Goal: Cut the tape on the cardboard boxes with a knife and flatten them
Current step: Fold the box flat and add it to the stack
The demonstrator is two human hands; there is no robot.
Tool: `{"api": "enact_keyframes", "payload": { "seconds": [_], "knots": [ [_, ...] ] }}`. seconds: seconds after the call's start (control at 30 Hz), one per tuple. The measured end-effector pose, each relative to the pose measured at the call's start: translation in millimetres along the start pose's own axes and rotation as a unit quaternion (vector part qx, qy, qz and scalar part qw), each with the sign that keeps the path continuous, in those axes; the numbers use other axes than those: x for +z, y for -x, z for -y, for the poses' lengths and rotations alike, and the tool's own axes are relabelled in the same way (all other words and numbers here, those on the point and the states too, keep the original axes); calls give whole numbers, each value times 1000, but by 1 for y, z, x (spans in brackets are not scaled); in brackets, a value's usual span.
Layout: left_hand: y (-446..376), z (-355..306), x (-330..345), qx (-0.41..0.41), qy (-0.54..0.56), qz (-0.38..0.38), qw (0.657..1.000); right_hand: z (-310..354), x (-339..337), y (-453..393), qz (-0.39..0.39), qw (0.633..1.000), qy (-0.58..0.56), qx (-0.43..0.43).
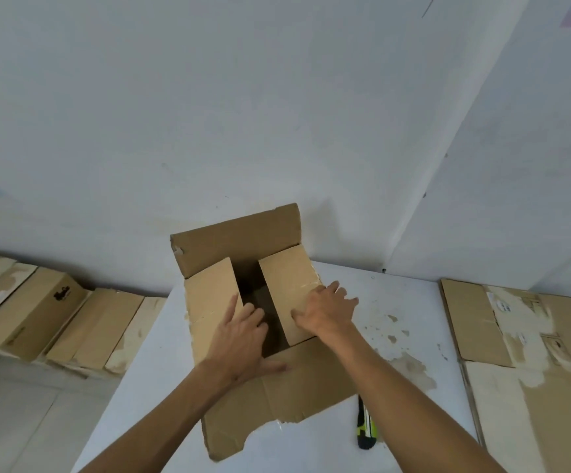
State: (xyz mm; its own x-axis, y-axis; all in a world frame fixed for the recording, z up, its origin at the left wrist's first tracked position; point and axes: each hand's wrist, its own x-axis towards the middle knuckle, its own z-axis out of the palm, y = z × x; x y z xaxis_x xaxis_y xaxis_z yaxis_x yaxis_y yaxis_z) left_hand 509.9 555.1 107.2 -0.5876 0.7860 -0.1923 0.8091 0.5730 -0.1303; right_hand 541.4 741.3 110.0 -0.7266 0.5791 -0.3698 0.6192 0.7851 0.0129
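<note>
A white table (pixel 396 336) is carrying the work, with a wall close behind it. A stack of flattened cardboard (pixel 533 353) is lying on the table's right side, and closed boxes (pixel 38 319) are lining the wall on the left, off the table.

The open box (pixel 243 302) is standing at the table's middle. Its far flap is standing up, its near flap is lying out flat toward the person, and the two side flaps are sitting roughly level over a dark gap.

The left hand (pixel 243 336) is resting on the left flap, fingers straight and spread, fingertips at the gap's edge. The right hand (pixel 325 308) is lying on the right flap, fingers extended and slightly spread.

The knife (pixel 366 428), green and black, is lying unheld on the table, just beside the near flap.

Judgement: the top tape is appearing already cut, and the flattening step is beginning. The next move is probably calling for the side flaps to be opened and any bottom seam checked; whether that seam is taped cannot be told.
</note>
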Motion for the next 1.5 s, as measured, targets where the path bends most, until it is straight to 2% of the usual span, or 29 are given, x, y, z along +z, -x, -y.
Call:
{"api": "enact_keyframes", "payload": {
  "seconds": [0.17, 0.33, 0.43, 0.5, 0.6, 0.67, 0.73, 0.8, 0.87, 0.93, 1.0, 1.17, 1.3, 1.4, 1.5],
  "knots": [
    [2, 16, -32, -108, -14, 15, 994, 17, 9, 15, 61, 996, 62, 2],
    [21, 38, -43, -207, -27, 151, 966, 21, 15, 23, 67, 997, -25, 31],
    [30, 40, -36, -218, -40, 266, 938, 19, -1, 22, 61, 991, -115, 10],
    [35, 37, -27, -219, -2, 291, 931, 8, -20, 20, 32, 985, -167, -17],
    [38, 33, -18, -234, 40, 281, 930, -22, -55, 14, 34, 969, -246, -1],
    [35, 32, -19, -238, 50, 248, 938, -46, -74, 11, 64, 936, -345, 22],
    [30, 30, -25, -236, 77, 151, 957, -65, -92, 14, 79, 896, -436, 37],
    [21, 30, -28, -244, 148, 28, 958, -77, -111, 23, 64, 875, -478, 31],
    [6, 28, -27, -241, 288, -62, 925, -84, -132, 34, 36, 863, -503, 21],
    [-9, 22, -35, -206, 423, -108, 876, -89, -151, 45, 24, 856, -516, 2],
    [-23, 14, -53, -167, 479, -134, 851, -90, -170, 59, 17, 846, -532, -17],
    [-54, -6, -94, -68, 484, -134, 862, -74, -196, 85, 23, 838, -538, -85],
    [-64, -11, -105, -52, 526, -128, 839, -50, -190, 90, 25, 876, -472, -97],
    [-62, -4, -95, -123, 596, -96, 788, -32, -174, 93, 40, 886, -447, -116],
    [-52, 5, -91, -161, 692, -30, 703, -20, -156, 96, 52, 871, -468, -137]
  ]
}}
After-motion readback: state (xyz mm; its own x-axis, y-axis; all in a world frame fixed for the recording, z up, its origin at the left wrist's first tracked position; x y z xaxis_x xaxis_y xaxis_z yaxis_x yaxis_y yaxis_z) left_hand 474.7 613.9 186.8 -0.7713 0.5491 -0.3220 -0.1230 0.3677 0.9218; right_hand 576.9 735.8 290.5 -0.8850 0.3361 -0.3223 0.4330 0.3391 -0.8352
